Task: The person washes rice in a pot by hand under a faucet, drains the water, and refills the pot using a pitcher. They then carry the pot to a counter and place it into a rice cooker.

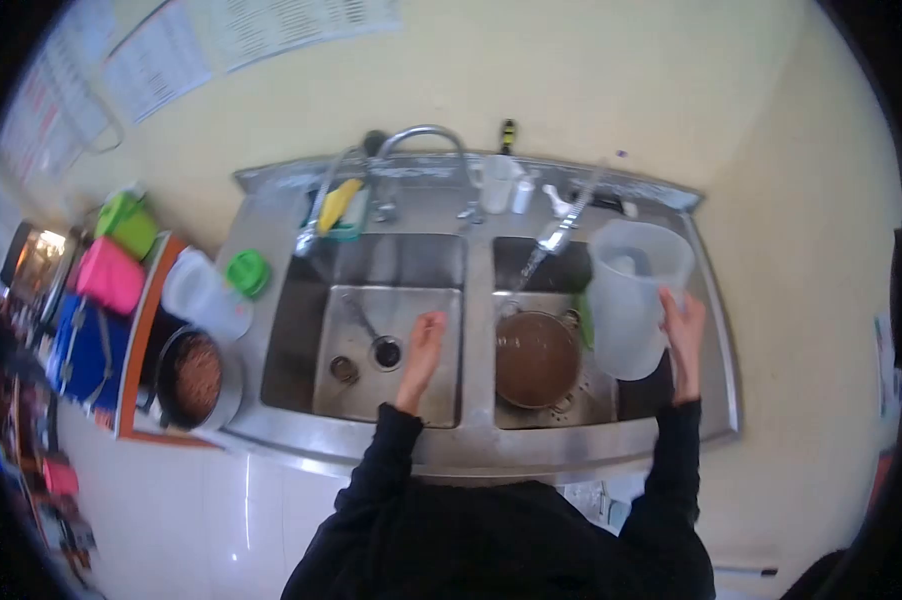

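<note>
My right hand (684, 335) grips the handle side of a large translucent plastic pitcher (626, 310). It tilts over the right edge of the right basin (611, 408). Below and left of it, a round pot of brown liquid (538, 360) sits in that basin. A green strip-like object (586, 322) is wedged between the pot and the pitcher. Above the left basin (301, 385), my left hand (424, 355) hovers with its fingers stretched out and nothing in them. A ladle (386, 350) lies on that basin's floor, near the drain (344, 370).
Behind the basins stand a curved tap (426, 130), a white mug (496, 183) and yellow cloth or gloves (339, 205). Left are a green lid (248, 272), a clear plastic container (206, 293) and a pot of reddish-brown food (197, 380). A wall rises behind.
</note>
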The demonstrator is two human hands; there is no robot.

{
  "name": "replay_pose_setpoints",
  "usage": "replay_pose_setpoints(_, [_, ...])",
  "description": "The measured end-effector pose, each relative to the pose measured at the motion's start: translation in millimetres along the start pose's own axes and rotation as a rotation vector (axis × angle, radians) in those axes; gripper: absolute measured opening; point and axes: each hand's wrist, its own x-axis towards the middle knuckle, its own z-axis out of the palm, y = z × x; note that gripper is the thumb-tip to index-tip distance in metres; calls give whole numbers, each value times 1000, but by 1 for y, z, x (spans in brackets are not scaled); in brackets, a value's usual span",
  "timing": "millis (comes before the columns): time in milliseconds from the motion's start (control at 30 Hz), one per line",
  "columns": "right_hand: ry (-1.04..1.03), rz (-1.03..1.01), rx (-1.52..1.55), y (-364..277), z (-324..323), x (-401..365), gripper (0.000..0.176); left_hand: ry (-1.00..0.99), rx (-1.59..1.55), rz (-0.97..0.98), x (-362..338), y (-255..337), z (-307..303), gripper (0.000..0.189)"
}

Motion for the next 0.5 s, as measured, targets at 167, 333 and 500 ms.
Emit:
replay_pose_setpoints(167, [116, 93, 91, 21, -52, -3, 27, 48, 8, 51, -2, 7, -22, 33])
replay_pose_setpoints(333, [35, 71, 42, -13, -23, -13, 30, 112, 67, 142, 15, 21, -39, 25])
replay_pose_setpoints(500, [-307, -226, -446, -83, -19, 15, 36, -142, 194, 234, 73, 7, -16, 25])
